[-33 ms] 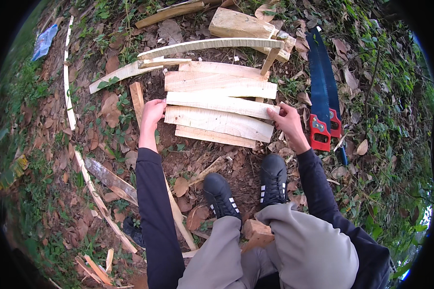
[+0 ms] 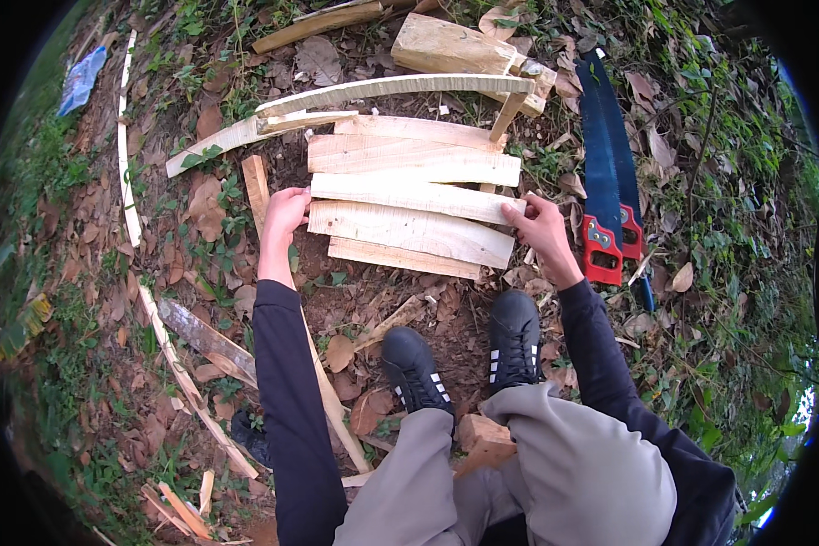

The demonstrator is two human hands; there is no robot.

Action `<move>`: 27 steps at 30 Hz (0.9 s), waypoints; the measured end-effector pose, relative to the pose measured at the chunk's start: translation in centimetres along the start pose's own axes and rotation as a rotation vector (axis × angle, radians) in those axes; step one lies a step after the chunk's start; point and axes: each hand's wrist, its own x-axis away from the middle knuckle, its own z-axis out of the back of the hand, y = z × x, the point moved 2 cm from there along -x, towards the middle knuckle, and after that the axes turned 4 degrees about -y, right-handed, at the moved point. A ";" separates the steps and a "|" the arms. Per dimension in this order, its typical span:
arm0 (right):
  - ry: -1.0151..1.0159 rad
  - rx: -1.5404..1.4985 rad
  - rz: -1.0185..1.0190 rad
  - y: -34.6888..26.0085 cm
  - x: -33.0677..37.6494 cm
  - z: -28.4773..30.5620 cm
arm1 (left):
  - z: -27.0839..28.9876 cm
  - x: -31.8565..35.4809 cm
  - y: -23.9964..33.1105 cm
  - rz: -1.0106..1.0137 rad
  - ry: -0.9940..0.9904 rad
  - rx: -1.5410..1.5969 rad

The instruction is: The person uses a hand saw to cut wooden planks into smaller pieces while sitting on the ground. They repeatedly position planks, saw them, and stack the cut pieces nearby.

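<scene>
Several pale sawn boards lie side by side in front of me, crossing from left to right. The middle wooden board (image 2: 408,193) is the brightest, and both my hands are at its ends. My left hand (image 2: 284,220) is closed at its left end, with the fingertips partly hidden. At the right end my right hand (image 2: 546,232) pinches the board, thumb on top and the other fingers bent beside it. A wider board (image 2: 414,233) lies just nearer to me, and another board (image 2: 409,160) just beyond.
A long curved wooden strip (image 2: 391,86) and a thick wood block (image 2: 455,45) lie beyond the boards. Two handsaws with red handles (image 2: 602,250) rest at the right. Thin strips (image 2: 191,387) and a blue plastic bag (image 2: 84,82) are at the left. Dry leaves and grass cover the ground.
</scene>
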 end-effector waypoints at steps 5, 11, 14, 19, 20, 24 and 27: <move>-0.023 -0.096 -0.025 -0.5 0.2 -0.2 | 0.6 -0.6 0.0 0.082 -0.084 0.057; 0.025 -0.187 0.119 1.4 0.6 -0.9 | -0.4 0.0 0.6 0.017 -0.016 -0.006; 0.018 -0.139 0.062 2.2 0.7 -1.0 | -0.8 -0.2 -0.4 -0.068 0.081 -0.124; 0.019 0.052 0.155 -0.9 0.5 -2.1 | 0.0 -0.6 -2.6 -0.060 0.169 0.273; 0.008 0.184 0.155 -1.6 0.4 -2.1 | -0.1 -0.3 -2.2 -0.120 0.210 0.207; -0.067 0.273 0.118 -3.3 0.9 -1.4 | -1.0 2.4 0.4 -0.312 0.254 -0.057; -0.071 0.261 0.177 -3.5 0.7 -1.3 | -0.4 2.3 0.5 -0.314 0.162 -0.161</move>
